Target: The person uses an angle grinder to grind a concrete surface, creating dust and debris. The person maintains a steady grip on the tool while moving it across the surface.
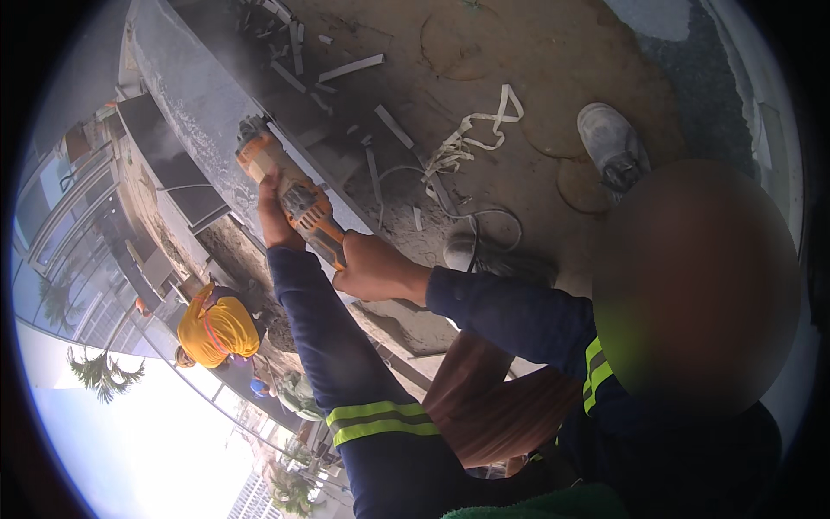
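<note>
Control likely depended on firm, closed grips, left hand [275, 214] wrapped around the body of the orange power tool [299, 197], right hand [376, 266] around its rear handle [327, 243], its head over the grey slab [194, 73] near one long edge.

Power tool [303, 204]: matt, dusty housing, plastic in look.
Slab [186, 73]: concrete-like, powdery, roughened in patches.
Sleeves [324, 337]: matt cloth, creased.
Sleeve bands [385, 422]: smooth, tape-like.
Brown cloth [519, 411]: matt, loosely folded.
Ground [536, 52]: rough, matt, dirt-like.
Strap [481, 118]: matt; cloth or plastic, cannot tell.
Shoe [609, 137]: matt, dust-coated.
Glazing [69, 216]: smooth, glossy.
</note>
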Available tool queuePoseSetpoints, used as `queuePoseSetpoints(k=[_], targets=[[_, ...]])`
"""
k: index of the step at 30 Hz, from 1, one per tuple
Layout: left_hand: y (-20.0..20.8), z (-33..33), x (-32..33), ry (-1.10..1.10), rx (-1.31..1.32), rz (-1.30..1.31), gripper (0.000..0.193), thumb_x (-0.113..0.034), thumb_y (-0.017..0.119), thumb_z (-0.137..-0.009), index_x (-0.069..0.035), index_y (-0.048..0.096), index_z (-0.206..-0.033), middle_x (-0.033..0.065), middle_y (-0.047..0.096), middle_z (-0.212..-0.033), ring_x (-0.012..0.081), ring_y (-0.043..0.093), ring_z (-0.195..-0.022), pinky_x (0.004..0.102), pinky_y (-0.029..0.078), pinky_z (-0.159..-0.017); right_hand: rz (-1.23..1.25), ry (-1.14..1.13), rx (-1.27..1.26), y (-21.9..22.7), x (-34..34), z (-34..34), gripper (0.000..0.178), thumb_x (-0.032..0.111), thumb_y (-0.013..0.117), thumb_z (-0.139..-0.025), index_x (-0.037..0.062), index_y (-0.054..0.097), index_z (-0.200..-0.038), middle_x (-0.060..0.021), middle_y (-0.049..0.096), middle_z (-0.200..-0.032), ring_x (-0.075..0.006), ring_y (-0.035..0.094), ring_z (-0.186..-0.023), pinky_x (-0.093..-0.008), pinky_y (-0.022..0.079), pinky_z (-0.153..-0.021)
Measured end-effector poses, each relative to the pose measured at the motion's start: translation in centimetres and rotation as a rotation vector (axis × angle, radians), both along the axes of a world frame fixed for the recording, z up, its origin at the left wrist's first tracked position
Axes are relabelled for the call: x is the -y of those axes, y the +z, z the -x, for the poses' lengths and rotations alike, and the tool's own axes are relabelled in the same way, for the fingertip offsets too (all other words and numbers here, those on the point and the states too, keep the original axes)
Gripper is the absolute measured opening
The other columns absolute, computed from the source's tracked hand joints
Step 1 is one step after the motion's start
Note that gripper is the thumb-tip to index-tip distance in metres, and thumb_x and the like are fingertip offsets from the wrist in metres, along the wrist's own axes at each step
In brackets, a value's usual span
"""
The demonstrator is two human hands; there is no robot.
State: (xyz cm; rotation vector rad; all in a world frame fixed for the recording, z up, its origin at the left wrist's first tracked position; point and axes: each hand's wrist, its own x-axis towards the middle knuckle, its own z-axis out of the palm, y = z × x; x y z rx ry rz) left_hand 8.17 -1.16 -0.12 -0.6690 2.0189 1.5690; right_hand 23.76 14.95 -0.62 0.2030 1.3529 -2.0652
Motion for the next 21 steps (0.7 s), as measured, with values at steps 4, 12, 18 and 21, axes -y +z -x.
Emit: queuePoseSetpoints(k=[4,12,18,21], targets=[[-0.2,1.4,0.0,0.0,0.004,0.006,0.055,-0.052,0.073,-0.094,-0.003,0.062,-0.117,0.0142,0.072,-0.091,0.0281,0.074,-0.074,0.0429,0.065,-0.066,-0.012,-0.024,-0.004,-0.5,0.6,1.2,0.048,0.014,0.072,-0.085,-0.0209,0.061,-0.116,-0.0364,0.074,-0.096,-0.0452,0.078,-0.094,-0.0482,0.06,-0.083],[-0.4,3.9,-1.1,-0.035,-0.042,0.069,0.052,-0.051,0.069,-0.097,-0.004,0.062,-0.118,0.0151,0.072,-0.092,0.0283,0.075,-0.076,0.0428,0.065,-0.067,0.075,-0.049,0.047,-1.1,0.7,3.9,0.038,0.012,0.07,-0.084,-0.0188,0.066,-0.105,-0.0301,0.074,-0.082,-0.0375,0.079,-0.075,-0.0444,0.061,-0.068],[-0.8,5.7,-0.4,-0.038,-0.032,0.028,0.049,-0.046,0.069,-0.099,-0.005,0.061,-0.124,0.011,0.07,-0.093,0.0253,0.073,-0.077,0.0415,0.063,-0.069,0.145,-0.062,0.068,-1.2,0.7,5.4,0.028,0.007,0.068,-0.085,-0.0165,0.062,-0.099,-0.0222,0.07,-0.073,-0.0281,0.074,-0.061,-0.0409,0.056,-0.054],[-0.8,6.2,-0.8,-0.043,-0.017,0.029,0.047,-0.045,0.068,-0.1,-0.005,0.061,-0.124,0.0101,0.07,-0.093,0.0244,0.072,-0.077,0.0414,0.063,-0.07,0.148,-0.056,0.084,-1.4,0.7,6.1,0.024,0.006,0.068,-0.085,-0.0152,0.062,-0.094,-0.0214,0.069,-0.072,-0.0271,0.073,-0.059,-0.0401,0.055,-0.052]])
